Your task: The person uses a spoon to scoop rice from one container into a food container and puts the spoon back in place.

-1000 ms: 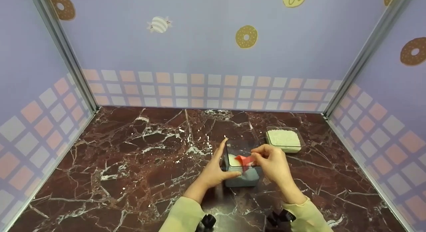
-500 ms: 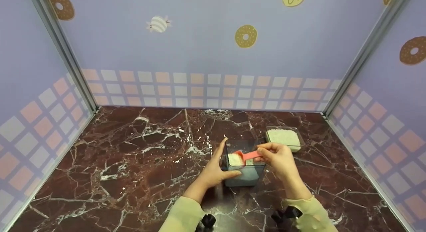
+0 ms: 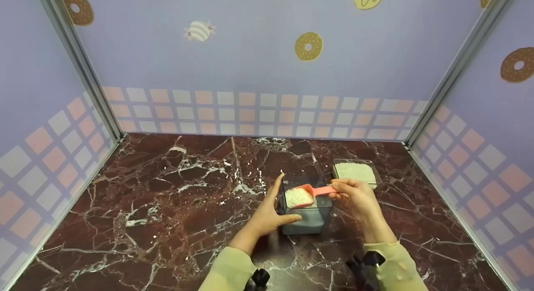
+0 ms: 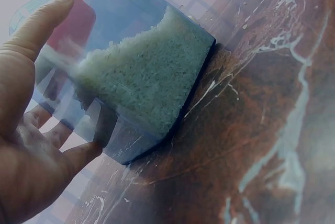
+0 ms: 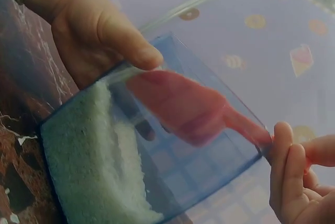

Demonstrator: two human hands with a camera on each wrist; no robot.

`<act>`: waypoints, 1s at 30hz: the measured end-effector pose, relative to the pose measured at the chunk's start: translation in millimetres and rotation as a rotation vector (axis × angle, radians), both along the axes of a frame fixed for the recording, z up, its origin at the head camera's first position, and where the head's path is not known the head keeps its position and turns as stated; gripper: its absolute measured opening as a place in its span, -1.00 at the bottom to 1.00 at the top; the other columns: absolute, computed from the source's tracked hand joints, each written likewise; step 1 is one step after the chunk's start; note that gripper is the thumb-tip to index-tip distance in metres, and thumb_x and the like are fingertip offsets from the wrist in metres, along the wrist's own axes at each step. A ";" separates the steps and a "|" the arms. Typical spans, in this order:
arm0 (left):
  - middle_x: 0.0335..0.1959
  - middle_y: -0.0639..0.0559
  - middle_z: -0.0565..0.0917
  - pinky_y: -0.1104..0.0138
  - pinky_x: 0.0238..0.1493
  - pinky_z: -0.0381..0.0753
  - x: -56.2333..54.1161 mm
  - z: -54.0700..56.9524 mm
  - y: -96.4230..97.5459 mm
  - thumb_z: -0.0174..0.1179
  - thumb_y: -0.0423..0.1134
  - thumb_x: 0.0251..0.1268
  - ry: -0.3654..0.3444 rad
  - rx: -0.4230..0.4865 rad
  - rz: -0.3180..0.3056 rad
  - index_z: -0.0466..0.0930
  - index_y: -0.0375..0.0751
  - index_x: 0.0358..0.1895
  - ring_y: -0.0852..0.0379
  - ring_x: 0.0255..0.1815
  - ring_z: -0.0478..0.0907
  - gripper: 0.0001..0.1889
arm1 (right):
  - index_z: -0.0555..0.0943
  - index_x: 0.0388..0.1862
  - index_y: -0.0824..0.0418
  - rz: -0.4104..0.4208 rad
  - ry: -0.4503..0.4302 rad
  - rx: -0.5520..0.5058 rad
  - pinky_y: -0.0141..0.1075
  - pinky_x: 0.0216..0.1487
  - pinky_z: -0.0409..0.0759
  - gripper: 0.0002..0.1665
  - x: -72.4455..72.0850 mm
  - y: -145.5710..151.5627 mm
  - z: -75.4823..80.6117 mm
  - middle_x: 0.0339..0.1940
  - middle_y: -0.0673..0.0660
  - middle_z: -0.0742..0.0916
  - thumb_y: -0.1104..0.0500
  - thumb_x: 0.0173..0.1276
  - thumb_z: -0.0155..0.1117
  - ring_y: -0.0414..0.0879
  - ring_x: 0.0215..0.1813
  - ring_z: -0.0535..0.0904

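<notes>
A clear bluish box [image 3: 307, 222] of white rice [image 4: 149, 72] stands on the table in front of me. My left hand [image 3: 267, 211] grips its left side, thumb on the near wall and fingers around the side. Within the mouth of the box, a pink scoop [image 3: 322, 191] is heaped with rice. My right hand [image 3: 358, 199] pinches the scoop's handle at the right rim. Through the wall in the right wrist view, the scoop's bowl [image 5: 180, 106] shows above the rice, which lies sloped and higher toward one side.
Behind my right hand sits a second, low clear container [image 3: 379, 176], filled with white grains. White specks are scattered on the dark red marbled table [image 3: 187, 232]. Patterned lilac walls [image 3: 250, 65] enclose the back and sides.
The scoop has come up out of the rice, turning from tipped to roughly level with a heap on it. My right hand has shifted right; the left hand stays on the box.
</notes>
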State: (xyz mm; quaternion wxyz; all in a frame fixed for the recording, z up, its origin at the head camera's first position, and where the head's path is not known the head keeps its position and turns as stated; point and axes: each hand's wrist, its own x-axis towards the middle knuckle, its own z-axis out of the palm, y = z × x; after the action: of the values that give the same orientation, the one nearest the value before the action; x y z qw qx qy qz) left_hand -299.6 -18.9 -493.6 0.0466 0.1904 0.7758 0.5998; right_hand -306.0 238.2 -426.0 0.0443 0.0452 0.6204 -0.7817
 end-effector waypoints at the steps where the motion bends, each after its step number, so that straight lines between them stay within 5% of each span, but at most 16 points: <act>1: 0.73 -0.19 -0.11 -0.32 0.60 0.03 0.0 0.1 0.0 0.60 -0.05 0.06 0.000 -0.001 0.002 -0.19 0.34 0.69 -0.35 0.70 -0.12 0.26 | 0.71 -0.31 0.28 0.004 -0.007 -0.013 -0.56 -0.41 0.68 -0.75 -1.0 1.6 -0.6 -0.51 0.03 0.75 0.46 0.48 0.13 -0.28 -0.54 0.71; 14: 0.71 -0.27 -0.08 -0.32 0.58 0.11 -0.1 -1.3 0.5 0.58 -0.07 0.08 0.024 -0.003 -0.011 -0.23 0.26 0.71 -0.41 0.67 -0.04 0.27 | 0.71 -0.34 0.21 0.036 -0.070 -0.136 -0.62 -0.48 0.62 -0.64 -13.9 24.4 -13.1 -0.56 0.04 0.77 0.42 0.55 0.02 -0.30 -0.58 0.70; 24: 0.71 -0.29 -0.12 -0.35 0.56 0.08 0.7 -0.9 0.1 0.59 -0.06 0.06 0.010 -0.012 -0.001 -0.21 0.33 0.70 -0.44 0.67 -0.10 0.27 | 0.69 -0.31 0.30 0.164 -0.236 -0.463 -0.58 -0.47 0.66 -0.61 -19.2 35.3 -16.5 -0.47 0.14 0.76 0.38 0.62 -0.07 -0.22 -0.55 0.72; 30: 0.71 -0.31 -0.11 -0.38 0.56 0.04 0.1 -1.8 -0.2 0.61 -0.04 0.02 0.017 -0.021 0.011 -0.21 0.30 0.70 -0.46 0.66 -0.06 0.29 | 0.71 -0.28 0.36 0.241 -0.208 -0.565 -0.57 -0.41 0.69 -0.53 -19.0 47.2 -8.1 -0.43 0.22 0.80 0.37 0.66 -0.17 -0.20 -0.50 0.74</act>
State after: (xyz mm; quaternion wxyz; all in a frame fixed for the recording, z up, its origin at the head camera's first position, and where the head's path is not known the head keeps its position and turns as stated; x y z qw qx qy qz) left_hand -299.5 -19.1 -495.5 0.0386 0.1908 0.7835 0.5900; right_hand -325.1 285.4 -434.1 0.2104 0.0370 0.3718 -0.9034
